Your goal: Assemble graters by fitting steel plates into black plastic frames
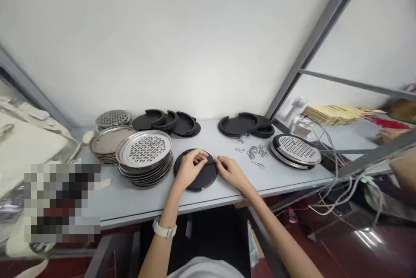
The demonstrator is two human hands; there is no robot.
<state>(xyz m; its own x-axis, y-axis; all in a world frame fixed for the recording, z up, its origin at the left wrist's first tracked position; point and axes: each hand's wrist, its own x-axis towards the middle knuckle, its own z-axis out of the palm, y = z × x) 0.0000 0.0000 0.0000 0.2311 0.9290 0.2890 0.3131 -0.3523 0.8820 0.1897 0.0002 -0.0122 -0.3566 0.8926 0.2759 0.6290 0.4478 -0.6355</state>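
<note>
A black round plastic disc (204, 179) lies flat on the table in front of me. My left hand (192, 167) rests over its upper left part, thumb and forefinger drawn together in a pinch; what is between them is hidden. At the disc's right edge, my right hand (230, 171) pinches a small metal clip (215, 159), mostly covered by the fingertips. Several loose metal spring clips (257, 151) lie to the right of that hand. Left of the disc stands a stack of round metal grater plates (144, 150), its top one full of raised teeth.
Black round holders (185, 124) lie along the wall at left, with more black holders (238, 124) at right. Metal plates (112, 139) are piled at far left. Assembled graters (297, 150) sit near the right-hand frame post (307, 48). White cables (338, 200) hang beyond the table edge.
</note>
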